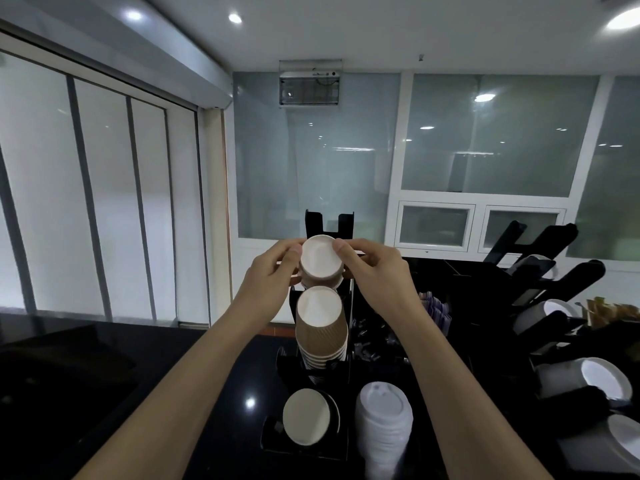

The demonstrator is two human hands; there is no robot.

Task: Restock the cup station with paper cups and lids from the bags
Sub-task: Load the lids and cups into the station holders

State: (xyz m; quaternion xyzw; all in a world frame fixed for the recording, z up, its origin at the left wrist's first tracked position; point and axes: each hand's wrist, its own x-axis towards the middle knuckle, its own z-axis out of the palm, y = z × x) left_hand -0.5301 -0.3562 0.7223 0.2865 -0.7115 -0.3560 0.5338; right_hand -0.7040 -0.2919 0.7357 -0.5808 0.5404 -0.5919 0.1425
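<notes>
A black cup rack (329,221) stands on the dark counter at centre. Both hands hold a stack of brown ribbed paper cups (319,258) at the rack's upper slot, its white bottom facing me. My left hand (273,271) grips the stack's left side and my right hand (374,268) grips its right side. Below it a second stack of brown cups (320,323) lies in the middle slot. A black cup (308,415) with a white bottom sits in the lowest slot. A stack of white lids (382,424) stands to the right of it.
A second black rack (540,244) at the right holds grey cups (588,375). Sachets (434,308) and stirrers (609,311) fill compartments behind the lids. The black counter (121,375) stretches left. Glass panels and a window wall lie behind.
</notes>
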